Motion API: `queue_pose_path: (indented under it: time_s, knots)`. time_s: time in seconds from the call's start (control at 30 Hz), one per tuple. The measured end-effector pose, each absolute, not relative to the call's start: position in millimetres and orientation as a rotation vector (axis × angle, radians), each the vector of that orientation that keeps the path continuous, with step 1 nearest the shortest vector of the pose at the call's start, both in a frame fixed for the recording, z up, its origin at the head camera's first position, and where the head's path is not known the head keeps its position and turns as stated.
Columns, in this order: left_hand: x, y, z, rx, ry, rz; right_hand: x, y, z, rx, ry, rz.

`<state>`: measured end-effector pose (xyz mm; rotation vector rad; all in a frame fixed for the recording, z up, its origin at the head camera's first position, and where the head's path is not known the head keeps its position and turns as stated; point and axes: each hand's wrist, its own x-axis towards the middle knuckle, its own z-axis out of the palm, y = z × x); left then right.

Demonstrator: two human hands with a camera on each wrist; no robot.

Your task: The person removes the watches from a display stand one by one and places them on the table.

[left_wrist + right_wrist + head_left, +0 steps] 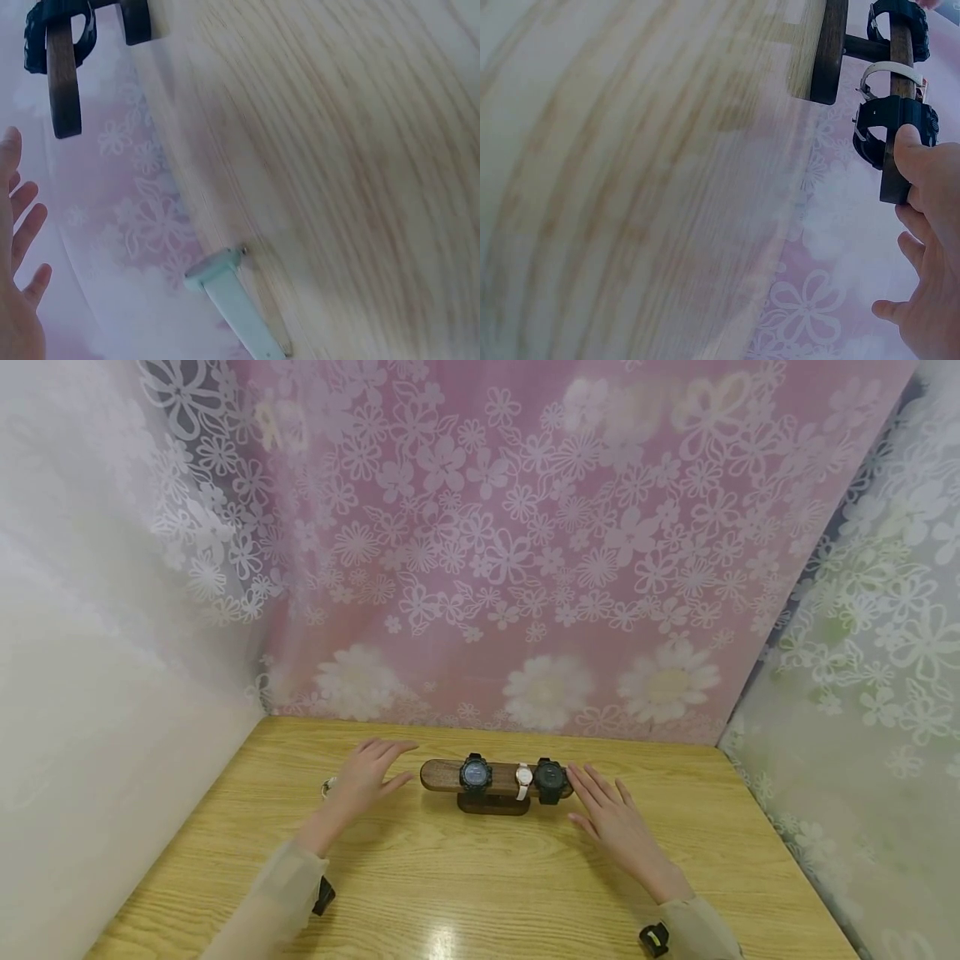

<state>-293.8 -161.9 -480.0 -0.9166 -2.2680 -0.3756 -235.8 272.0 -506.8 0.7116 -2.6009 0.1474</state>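
Note:
A dark wooden watch stand [441, 775] holds three watches on its bar. The black watch [476, 772] with a pale face sits towards the left, a small white-strapped watch [523, 774] right of the middle, and another black watch [551, 779] at the right. My right hand [615, 822] touches the bar's right end beside that watch, fingers extended; the right wrist view shows a fingertip [907, 136] against the bar. Apart from the stand's left end, my left hand [363, 777] is held with fingers spread, holding nothing.
A pale mint-strapped watch [236, 311] lies on the wooden table [420, 893] beside my left hand, partly hidden in the head view. Floral curtains [517, 552] hang behind the table and at its sides. Black devices [655, 939] sit at both wrists.

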Motion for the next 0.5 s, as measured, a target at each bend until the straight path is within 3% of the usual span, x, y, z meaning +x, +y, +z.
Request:
queue_pose_path:
  time_s: [0.5]
  knots:
    - [-296, -108, -479, -0.988, -2.339, -0.387, -234, 272, -506, 0.712, -2.599, 0.143]
